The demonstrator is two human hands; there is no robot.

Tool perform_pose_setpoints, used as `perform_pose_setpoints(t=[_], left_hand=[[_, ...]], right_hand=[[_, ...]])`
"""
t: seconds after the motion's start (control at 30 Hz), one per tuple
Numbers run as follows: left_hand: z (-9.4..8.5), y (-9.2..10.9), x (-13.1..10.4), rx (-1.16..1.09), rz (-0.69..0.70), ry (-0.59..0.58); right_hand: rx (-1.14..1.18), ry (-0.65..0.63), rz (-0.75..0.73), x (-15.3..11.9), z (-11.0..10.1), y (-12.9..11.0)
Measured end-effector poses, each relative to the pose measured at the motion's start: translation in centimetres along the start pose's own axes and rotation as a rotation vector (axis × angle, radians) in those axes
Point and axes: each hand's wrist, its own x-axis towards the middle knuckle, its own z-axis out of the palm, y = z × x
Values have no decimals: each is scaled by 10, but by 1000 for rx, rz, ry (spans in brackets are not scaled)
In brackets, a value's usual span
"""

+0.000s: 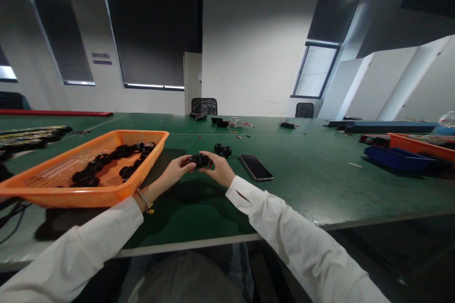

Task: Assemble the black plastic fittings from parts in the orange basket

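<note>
A small black part [199, 160] is held just above the green table [192, 218], between my two hands. My left hand [175, 170] pinches its left end with thumb and fingers. Its right end is gripped by the fingers of my right hand [219, 168]. Right behind my hands, small round black parts [222, 150] lie together on the table. An orange basket [147, 166] to the left holds several similar black parts [95, 164].
A phone [256, 167] lies flat to the right of my right hand. Farther right are a blue tray [398, 158] and another orange basket [423, 144]. Black and white pieces [238, 123] are scattered toward the table's back. The near table edge runs below my forearms.
</note>
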Motion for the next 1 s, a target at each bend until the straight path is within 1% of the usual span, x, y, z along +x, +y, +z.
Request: perform_pose_setpoints(t=[0.07, 0.27, 0.47, 0.63, 0.77, 1.0], left_hand=[[-1, 0, 0, 21, 14, -7], [-2, 3, -2, 99, 69, -6], [-1, 2, -5, 190, 103, 11], [-1, 0, -5, 233, 129, 37], [-1, 0, -6, 240, 147, 39], [0, 7, -9, 269, 169, 73]], right_hand=[[4, 11, 10, 0, -1, 0], [-3, 1, -29, -1, -2, 0], [-56, -41, 0, -1, -1, 0], [-79, -38, 1, -1, -2, -1], [-91, -51, 32, -1, -2, -1], [-71, -42, 101, -1, 1, 1]])
